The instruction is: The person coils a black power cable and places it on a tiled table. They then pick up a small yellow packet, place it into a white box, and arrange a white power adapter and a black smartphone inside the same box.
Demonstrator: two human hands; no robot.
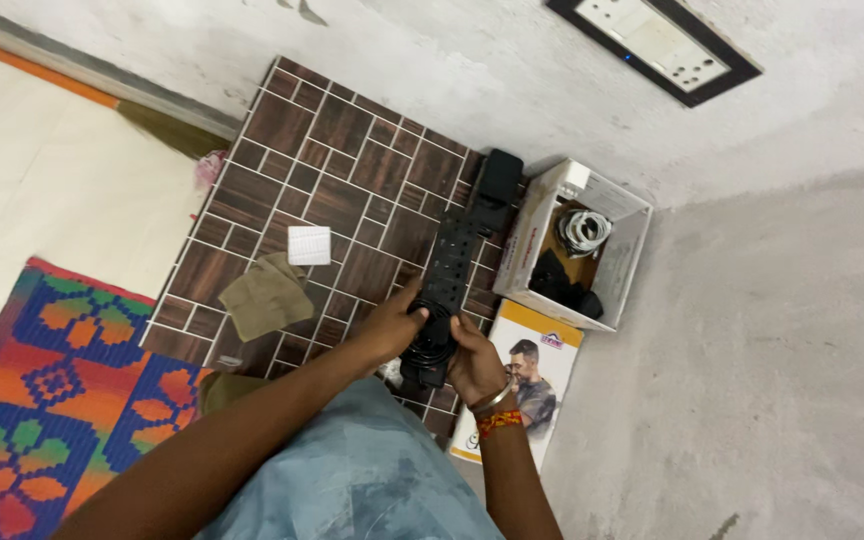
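A brown tiled board (352, 150) bears a power strip (455, 255), cloth (267, 295) and white pad (309, 245).

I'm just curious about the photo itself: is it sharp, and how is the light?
Head view: soft, even light with faint shadows; the black power strip between the left hand and right hand loses detail in its darkness; the tiled board looks sharp; no glare.
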